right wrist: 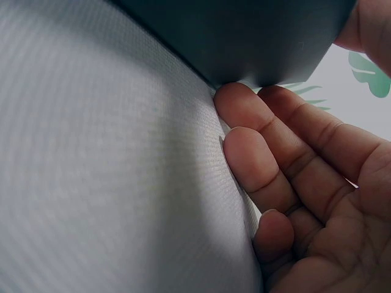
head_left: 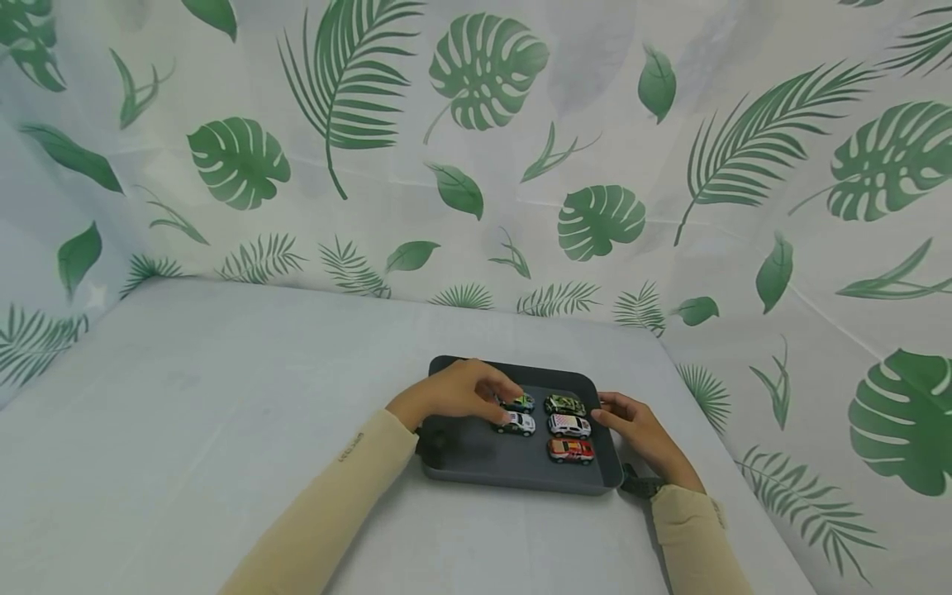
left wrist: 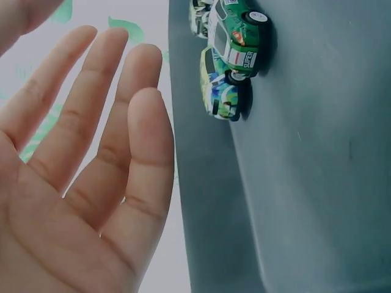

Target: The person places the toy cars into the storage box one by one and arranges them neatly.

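Observation:
A dark grey tray (head_left: 476,475) holds several toy cars in two columns. The left hand (head_left: 461,390) hovers over the tray, its fingers loosely extended above a white-topped toy car (head_left: 518,425) and a green-blue toy car (head_left: 523,402). In the left wrist view the white-topped car shows a green side (left wrist: 247,36), and the left hand's fingers (left wrist: 149,140) stand apart from it. At the tray's right end, the right hand (head_left: 641,430) grips the wall, thumb at the rim and fingertips (right wrist: 244,104) against the outside.
In the tray's right column sit a camouflage toy car (head_left: 565,404), a white-and-pink toy car (head_left: 569,426) and a red-orange toy car (head_left: 570,450). The tray rests on a white-covered table (head_left: 223,413). Leaf-patterned cloth (head_left: 506,157) rises behind and to the sides.

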Tool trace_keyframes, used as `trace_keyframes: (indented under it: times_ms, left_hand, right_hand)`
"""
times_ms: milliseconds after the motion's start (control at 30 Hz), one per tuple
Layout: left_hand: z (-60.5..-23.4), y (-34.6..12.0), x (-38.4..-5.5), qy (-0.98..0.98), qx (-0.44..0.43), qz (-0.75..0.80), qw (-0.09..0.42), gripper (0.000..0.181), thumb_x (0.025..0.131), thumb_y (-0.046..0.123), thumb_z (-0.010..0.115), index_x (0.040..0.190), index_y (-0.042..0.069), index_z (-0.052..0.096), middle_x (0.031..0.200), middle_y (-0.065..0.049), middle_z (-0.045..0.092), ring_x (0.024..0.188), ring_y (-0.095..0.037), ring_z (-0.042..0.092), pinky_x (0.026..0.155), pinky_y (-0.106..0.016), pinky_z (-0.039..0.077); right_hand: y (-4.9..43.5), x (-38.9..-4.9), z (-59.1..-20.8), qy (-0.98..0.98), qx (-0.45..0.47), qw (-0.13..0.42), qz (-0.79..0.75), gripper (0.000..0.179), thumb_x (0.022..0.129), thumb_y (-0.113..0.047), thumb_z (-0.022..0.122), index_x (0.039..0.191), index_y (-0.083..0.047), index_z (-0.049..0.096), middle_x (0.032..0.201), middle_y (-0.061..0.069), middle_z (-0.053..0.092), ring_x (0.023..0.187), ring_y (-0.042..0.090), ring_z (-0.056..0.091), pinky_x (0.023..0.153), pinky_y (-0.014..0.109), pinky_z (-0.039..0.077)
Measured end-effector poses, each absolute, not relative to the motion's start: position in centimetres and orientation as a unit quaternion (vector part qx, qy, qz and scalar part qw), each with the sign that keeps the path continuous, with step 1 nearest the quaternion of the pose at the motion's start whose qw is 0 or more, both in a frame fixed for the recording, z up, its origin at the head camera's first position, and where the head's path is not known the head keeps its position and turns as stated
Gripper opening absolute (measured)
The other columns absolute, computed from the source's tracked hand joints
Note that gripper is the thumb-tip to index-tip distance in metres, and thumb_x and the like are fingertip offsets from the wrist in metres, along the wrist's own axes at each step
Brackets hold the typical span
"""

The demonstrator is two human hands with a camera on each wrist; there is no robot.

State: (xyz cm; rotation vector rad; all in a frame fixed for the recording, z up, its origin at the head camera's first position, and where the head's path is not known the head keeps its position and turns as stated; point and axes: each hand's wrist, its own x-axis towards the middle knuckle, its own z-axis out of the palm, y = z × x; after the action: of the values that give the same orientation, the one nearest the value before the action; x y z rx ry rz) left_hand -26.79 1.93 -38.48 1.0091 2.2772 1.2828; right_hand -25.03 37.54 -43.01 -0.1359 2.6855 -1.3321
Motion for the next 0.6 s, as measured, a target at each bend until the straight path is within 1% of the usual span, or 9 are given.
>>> trace_keyframes:
  times_ms: [167,233,433,600]
  left_hand:
    - [-38.4,1.4,-26.6,0.791,0.360,0.461,0.177,0.046,0.097,0.013,0.084,0.141,0.006,0.072,0.134,-0.005,0.074,0.116,-0.013,0.070,0.101,-0.026,0.055]
    - [-38.3,1.3,-26.4,0.787,0.365,0.465,0.179,0.046,0.097,0.013,0.083,0.141,0.005,0.072,0.133,-0.006,0.074,0.116,-0.013,0.069,0.102,-0.026,0.055]
    - [-38.0,0.6,-26.0,0.765,0.396,0.475,0.178,0.047,0.099,0.011,0.080,0.142,-0.002,0.068,0.135,-0.014,0.073,0.112,-0.011,0.070,0.100,-0.027,0.056]
    - [-37.9,-0.1,-25.6,0.753,0.408,0.486,0.174,0.046,0.100,0.009,0.077,0.143,-0.004,0.066,0.137,-0.021,0.070,0.114,-0.016,0.071,0.099,-0.028,0.057]
  right_hand:
    - [37.6,-25.0,-43.1,0.893,-0.041,0.071,-0.442,0.059,0.110,-0.024,0.064,0.153,0.013,0.048,0.131,0.023,0.067,0.115,0.020,0.063,0.115,0.063,0.042]
    - [37.7,-25.1,-43.2,0.893,-0.040,0.072,-0.442,0.059,0.110,-0.024,0.064,0.153,0.013,0.047,0.132,0.023,0.066,0.115,0.020,0.063,0.115,0.063,0.042]
    - [37.8,-25.2,-43.3,0.891,-0.043,0.073,-0.446,0.059,0.110,-0.024,0.063,0.153,0.013,0.047,0.131,0.021,0.067,0.114,0.018,0.063,0.114,0.061,0.044]
    - [37.8,-25.3,-43.3,0.891,-0.047,0.070,-0.446,0.058,0.110,-0.023,0.064,0.153,0.013,0.048,0.129,0.020,0.068,0.113,0.017,0.062,0.113,0.060,0.044]
